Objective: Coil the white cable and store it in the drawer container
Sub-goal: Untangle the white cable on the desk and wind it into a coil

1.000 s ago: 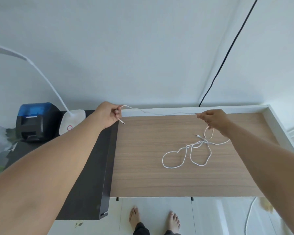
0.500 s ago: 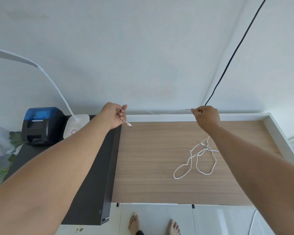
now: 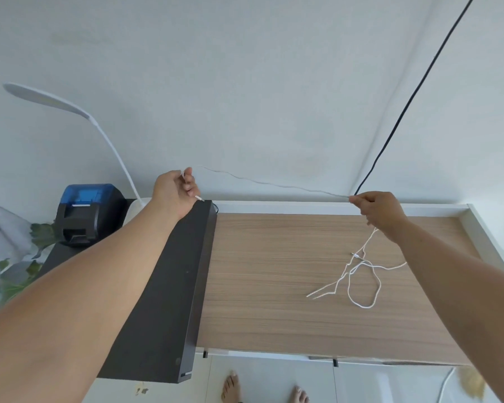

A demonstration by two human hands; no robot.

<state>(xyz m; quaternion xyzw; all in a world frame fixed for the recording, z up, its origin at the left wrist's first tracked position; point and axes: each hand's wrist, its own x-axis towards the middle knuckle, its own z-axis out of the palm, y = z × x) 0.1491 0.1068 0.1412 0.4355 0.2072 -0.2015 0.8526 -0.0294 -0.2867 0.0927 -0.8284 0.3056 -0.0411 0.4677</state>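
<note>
Change: your left hand [image 3: 176,191] and right hand [image 3: 378,207] have pulled apart, both pinching the white cable [image 3: 274,186] | Slack: shrinking tangle at 4 o'clock on the desk [image 3: 274,286] | Coiling: 0 loops yet.

The white cable [image 3: 277,186] is faint against the wall between the hands, and its grip point inside the left hand [image 3: 173,193] is hidden. The black cord [image 3: 405,109] leaves the frame's top edge. No drawer container is identifiable.
</note>
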